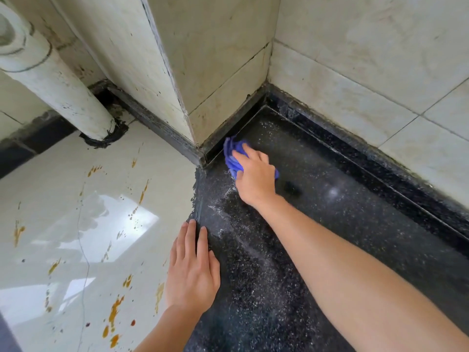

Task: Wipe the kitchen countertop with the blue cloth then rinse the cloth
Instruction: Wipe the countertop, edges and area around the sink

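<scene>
The dark speckled countertop (330, 224) runs from the lower middle to the far corner, with pale streaks of dust or water near its left edge. A bunched blue cloth (232, 158) lies on it close to the tiled pillar's corner. My right hand (253, 176) presses down on the cloth, fingers curled over it; most of the cloth is hidden under the palm. Flat on the counter's left edge rests my left hand (193, 270), fingers together, holding nothing.
A tiled pillar (203, 59) and tiled wall (368, 59) bound the counter at the back, with a raised dark lip (380, 171) along the wall. Below left lies glossy floor tile (76, 224) with orange stains, and a white pipe (50, 80) enters the floor.
</scene>
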